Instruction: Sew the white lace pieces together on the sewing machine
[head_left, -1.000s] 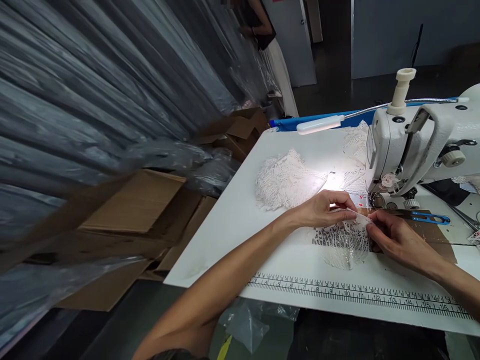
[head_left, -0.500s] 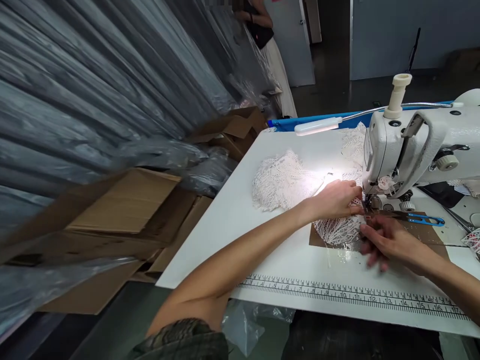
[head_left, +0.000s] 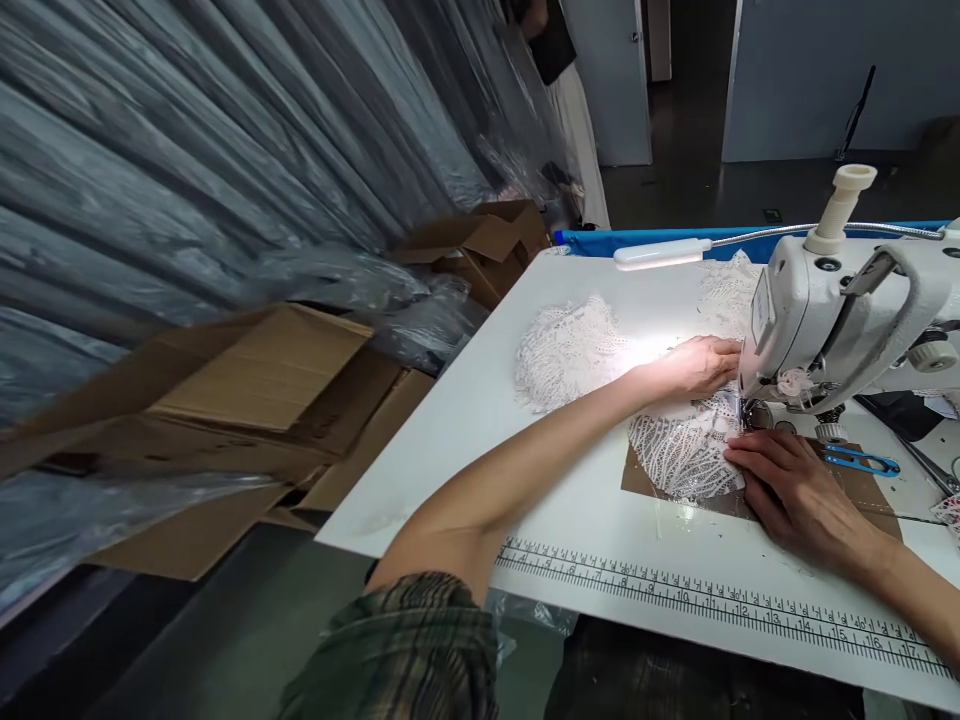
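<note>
Tabletop (head_left: 570,500) beneath, left hand (head_left: 697,367) reaches forward — right hand (head_left: 799,490), palm-down, touches lace (head_left: 675,458).

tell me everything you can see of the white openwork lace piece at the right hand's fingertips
The white openwork lace piece looks like thin, soft fabric, patterned with branching, elongated gaps and a rounded lower edge. It lies spread over a flat brown sheet, its upper part reaching the needle area of the white metal-looking sewing machine. The right hand rests fingertips on its right edge. The left hand is at its far end; whether it touches the piece is unclear.
</note>
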